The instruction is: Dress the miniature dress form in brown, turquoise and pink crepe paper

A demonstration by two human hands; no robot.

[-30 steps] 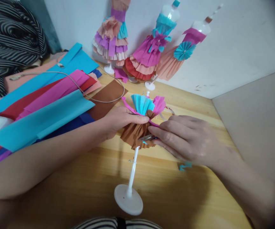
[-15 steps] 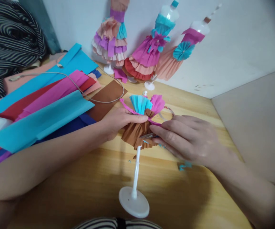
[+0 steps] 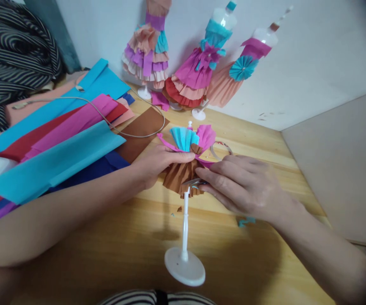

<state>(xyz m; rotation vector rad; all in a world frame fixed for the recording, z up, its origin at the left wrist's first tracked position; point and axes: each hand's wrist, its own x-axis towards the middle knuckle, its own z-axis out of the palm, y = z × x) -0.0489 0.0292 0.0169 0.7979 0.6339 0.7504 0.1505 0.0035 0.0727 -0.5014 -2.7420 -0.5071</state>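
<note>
A small crepe-paper dress with a pleated brown skirt (image 3: pixel 180 176), a turquoise fan (image 3: pixel 184 139) and a pink ruffle (image 3: pixel 206 136) is held in front of me. My left hand (image 3: pixel 162 163) grips it at the middle, thumb pressed on top. From the skirt's lower edge runs a white stand (image 3: pixel 185 237) with a round base, leaning toward me. In my right hand (image 3: pixel 243 184) are scissors (image 3: pixel 195 182), their blades lying against the brown pleats and their handles hidden by my fingers. A narrow pink strip (image 3: pixel 204 162) reaches toward the right fingertips; whether they pinch it I cannot tell.
Folded crepe-paper sheets (image 3: pixel 56 159) are piled at left, a grey cable (image 3: pixel 90 101) across them. Several paper-dressed figures (image 3: pixel 198 67) on stands line the wall. A tape roll (image 3: pixel 221 149) lies behind my right hand, paper scraps (image 3: pixel 246 221) below it.
The white stand's base has swung to the right and slightly up. The dress and both hands have shifted a little left; the grips look the same.
</note>
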